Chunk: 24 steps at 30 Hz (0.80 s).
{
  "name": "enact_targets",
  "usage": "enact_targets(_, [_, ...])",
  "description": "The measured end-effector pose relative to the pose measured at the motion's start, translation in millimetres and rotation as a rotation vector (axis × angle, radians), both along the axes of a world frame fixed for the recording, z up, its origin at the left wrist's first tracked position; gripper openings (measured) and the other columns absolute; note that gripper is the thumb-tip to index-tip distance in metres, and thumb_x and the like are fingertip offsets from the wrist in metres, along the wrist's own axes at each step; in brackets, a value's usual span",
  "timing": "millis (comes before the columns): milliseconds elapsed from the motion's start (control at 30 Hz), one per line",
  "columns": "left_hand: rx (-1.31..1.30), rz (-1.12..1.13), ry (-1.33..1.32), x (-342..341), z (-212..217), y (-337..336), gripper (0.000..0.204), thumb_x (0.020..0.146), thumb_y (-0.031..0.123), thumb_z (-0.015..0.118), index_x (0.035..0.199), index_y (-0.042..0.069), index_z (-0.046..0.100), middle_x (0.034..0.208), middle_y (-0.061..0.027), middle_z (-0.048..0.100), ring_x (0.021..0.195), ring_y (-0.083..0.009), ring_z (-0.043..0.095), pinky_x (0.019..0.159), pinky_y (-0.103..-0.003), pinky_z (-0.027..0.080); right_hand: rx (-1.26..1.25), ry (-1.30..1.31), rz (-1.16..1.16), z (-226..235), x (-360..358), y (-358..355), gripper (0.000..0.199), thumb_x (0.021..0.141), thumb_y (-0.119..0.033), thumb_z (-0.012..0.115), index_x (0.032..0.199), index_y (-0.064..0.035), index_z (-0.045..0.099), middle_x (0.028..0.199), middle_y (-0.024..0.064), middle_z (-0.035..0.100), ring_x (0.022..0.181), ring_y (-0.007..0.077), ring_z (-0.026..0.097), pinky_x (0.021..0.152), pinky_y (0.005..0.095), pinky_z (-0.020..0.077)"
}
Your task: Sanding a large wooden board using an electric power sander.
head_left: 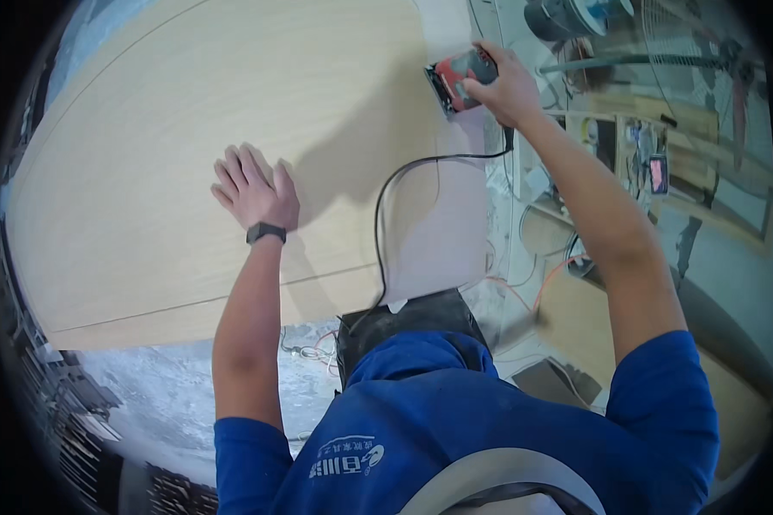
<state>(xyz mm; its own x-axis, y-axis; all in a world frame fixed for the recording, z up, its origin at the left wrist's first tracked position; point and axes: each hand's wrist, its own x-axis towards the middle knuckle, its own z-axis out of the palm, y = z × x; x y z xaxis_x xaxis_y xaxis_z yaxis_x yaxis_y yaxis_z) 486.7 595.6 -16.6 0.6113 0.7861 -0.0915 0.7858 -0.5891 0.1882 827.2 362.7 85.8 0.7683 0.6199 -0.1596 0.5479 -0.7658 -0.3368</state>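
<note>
A large pale wood panel (163, 112) lies in front of me, with a thin dark line along its margins. My left hand (256, 184) rests flat on it, fingers spread, a dark band on the wrist. At the panel's far right, my right hand (507, 86) grips a red and black power sander (461, 81) by its body. The sander is tilted, its flat base turned left; whether it touches the surface I cannot tell. Its black cord (378, 215) curves over the panel toward my waist. A whitish strip (455, 215) runs along the panel's right side.
To the right stand a bucket (567, 17), a fan with a wire guard (674, 30), and an open wooden box of small items (636, 159). A lit phone-like screen (658, 174) sits there. An orange cord (558, 279) crosses the floor beside more boards.
</note>
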Motion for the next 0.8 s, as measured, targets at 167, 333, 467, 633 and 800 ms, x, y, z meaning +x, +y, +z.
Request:
enact_targets(167, [0.049,0.0,-0.014,4,-9,3,0.074,0.095,0.051,0.048,0.156,0.011,0.033,0.166,-0.0097,0.025,0.155,-0.0369,0.011,0.123,-0.059,0.005,0.045,-0.01,-0.105,2,-99,-68,0.071,0.076,-0.036,0.077,0.141,-0.0202,0.051,0.12,0.0167,0.06,0.107,0.0375,0.063,0.093,0.0457,0.052])
enact_targets(333, [0.063,0.002,-0.005,9,-14,11,0.074,0.096,0.053,0.046,0.156,0.012,0.032,0.166,-0.0088,0.024,0.155,-0.0356,0.012,0.123,-0.058,0.006,0.051,0.032,-0.236,-5,-207,-96,0.068,0.076,-0.032,0.078,0.139,-0.0209,0.052,0.114,0.0156,0.061,0.105,0.0361,0.064,0.087,0.0445,0.0539])
enact_targets(467, [0.051,-0.008,0.016,7,-18,21,0.074,0.097,0.055,0.044,0.157,0.012,0.032,0.166,-0.0084,0.023,0.155,-0.0337,0.012,0.124,-0.056,0.006,0.055,0.048,-0.213,-4,-277,-69,0.063,0.074,-0.03,0.08,0.132,-0.0209,0.058,0.11,0.0142,0.062,0.097,0.035,0.066,0.082,0.0437,0.0553])
enact_targets(633, [0.077,0.0,-0.041,-1,-28,18,0.069,0.095,0.05,0.046,0.153,0.013,0.037,0.164,-0.0078,0.027,0.153,-0.0361,0.015,0.122,-0.059,0.008,0.081,0.14,-0.131,-1,-321,-74,0.058,0.074,-0.031,0.08,0.128,-0.0207,0.06,0.109,0.0127,0.063,0.094,0.0355,0.067,0.079,0.0453,0.0561])
enact_targets(800, [0.132,-0.028,-0.069,5,-27,29,0.069,0.095,0.051,0.046,0.152,0.013,0.038,0.163,-0.0075,0.028,0.152,-0.0356,0.017,0.122,-0.059,0.009,0.039,0.044,-0.346,-5,-240,-78,0.061,0.076,-0.033,0.078,0.132,-0.0196,0.057,0.113,0.0151,0.062,0.099,0.0373,0.066,0.085,0.0473,0.0551])
